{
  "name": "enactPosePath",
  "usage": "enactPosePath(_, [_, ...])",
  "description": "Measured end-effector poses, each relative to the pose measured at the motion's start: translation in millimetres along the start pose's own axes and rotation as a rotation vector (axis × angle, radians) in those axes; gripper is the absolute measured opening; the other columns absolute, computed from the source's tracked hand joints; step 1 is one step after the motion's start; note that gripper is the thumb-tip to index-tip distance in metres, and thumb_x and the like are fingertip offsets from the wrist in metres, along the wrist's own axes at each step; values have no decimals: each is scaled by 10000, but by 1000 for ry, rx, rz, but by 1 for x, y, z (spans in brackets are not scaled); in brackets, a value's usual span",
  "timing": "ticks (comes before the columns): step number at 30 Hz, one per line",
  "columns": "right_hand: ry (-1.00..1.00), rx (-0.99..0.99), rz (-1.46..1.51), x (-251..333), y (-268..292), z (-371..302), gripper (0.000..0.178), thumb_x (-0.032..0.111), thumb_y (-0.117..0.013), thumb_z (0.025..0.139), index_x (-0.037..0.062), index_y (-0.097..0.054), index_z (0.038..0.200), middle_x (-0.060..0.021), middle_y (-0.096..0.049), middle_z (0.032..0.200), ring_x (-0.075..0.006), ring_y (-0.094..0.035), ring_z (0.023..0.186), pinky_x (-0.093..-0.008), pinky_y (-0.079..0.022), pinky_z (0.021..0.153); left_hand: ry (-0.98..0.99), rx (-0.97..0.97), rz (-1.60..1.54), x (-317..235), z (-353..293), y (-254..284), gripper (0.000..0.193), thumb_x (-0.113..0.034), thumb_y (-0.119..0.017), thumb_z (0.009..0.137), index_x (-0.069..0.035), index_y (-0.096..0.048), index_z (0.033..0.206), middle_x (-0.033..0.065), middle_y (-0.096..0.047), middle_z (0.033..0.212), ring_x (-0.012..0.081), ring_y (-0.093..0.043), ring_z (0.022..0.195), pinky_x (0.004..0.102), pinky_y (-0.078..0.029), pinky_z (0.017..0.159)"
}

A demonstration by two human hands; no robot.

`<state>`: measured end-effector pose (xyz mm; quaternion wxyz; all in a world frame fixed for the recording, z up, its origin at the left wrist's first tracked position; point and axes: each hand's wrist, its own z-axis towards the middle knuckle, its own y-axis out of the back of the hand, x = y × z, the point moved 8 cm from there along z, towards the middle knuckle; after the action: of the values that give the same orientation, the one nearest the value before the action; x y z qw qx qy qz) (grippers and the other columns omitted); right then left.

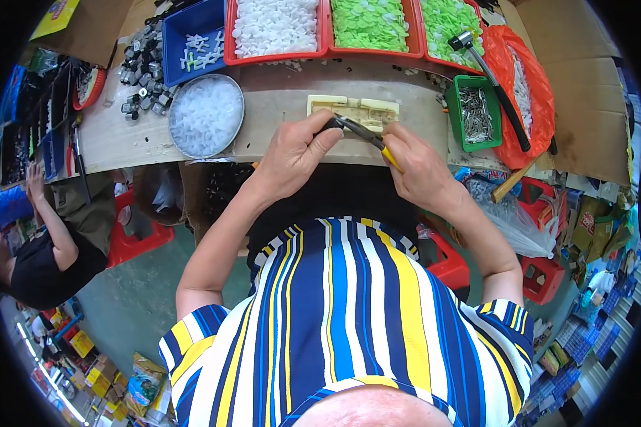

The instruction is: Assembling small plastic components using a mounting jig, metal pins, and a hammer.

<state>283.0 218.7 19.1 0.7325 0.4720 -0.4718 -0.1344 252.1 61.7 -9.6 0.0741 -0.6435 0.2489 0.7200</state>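
Observation:
My left hand [290, 155] is closed, pinching a small black part [330, 125] between thumb and fingers. Wrapped round the yellow handles of a pair of pliers [364, 132] is my right hand [421, 169]. The dark jaws of the pliers reach left and meet the black part. Just beyond both hands, at the table's front, lies a cream-coloured fixture block [379, 107] with recesses. My fingers hide much of the black part, so its exact kind does not show.
Left stand a round tray [241, 114] of translucent pieces, a blue bin [172, 44] and a pile of dark parts [148, 71]. Red trays [325, 51] line the back. Right are a green basket [451, 107] of metal pins, a hammer [502, 96] and a red bag [546, 114]. A co-worker [43, 263] sits far left.

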Motion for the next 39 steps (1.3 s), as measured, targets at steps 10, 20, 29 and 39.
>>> enactPosePath(10, [31, 100, 104, 7, 2, -10, 251, -113, -576, 737, -55, -504, 971, -218, -543, 1020, -430, -575, 924, -445, -491, 767, 468, 593, -1281, 1, -20, -45, 376, -358, -491, 1029, -2, -557, 930, 19, -482, 618, 105, -429, 471, 241, -364, 425])
enactPosePath(20, [165, 146, 129, 15, -19, 11, 235, -54, -595, 722, -17, -538, 947, -180, -537, 1063, -388, -566, 966, -448, -467, 822, 623, 389, -729, 37, -68, -1, 402, -373, -562, 992, 26, -605, 978, 41, -556, 640, 123, -511, 466, 252, -425, 474])
enactPosePath(29, [-147, -161, -401, -68, 16, 26, 241, 33, -607, 747, 23, -578, 986, -141, -565, 1070, -330, -552, 1030, -459, -454, 860, 357, 378, 274, 37, -81, 65, 224, -128, -658, 889, 42, -690, 1033, 171, -686, 820, 263, -672, 763, 346, -517, 724])
enactPosePath(39, [-251, -102, -412, -93, 11, 17, 367, 75, -644, 805, 54, -550, 1160, -145, -515, 1231, -333, -489, 1188, -516, -410, 971, -325, -419, 840, -12, 108, 205, 147, -144, -682, 859, -27, -733, 932, 123, -698, 822, 261, -686, 758, 336, -536, 678])
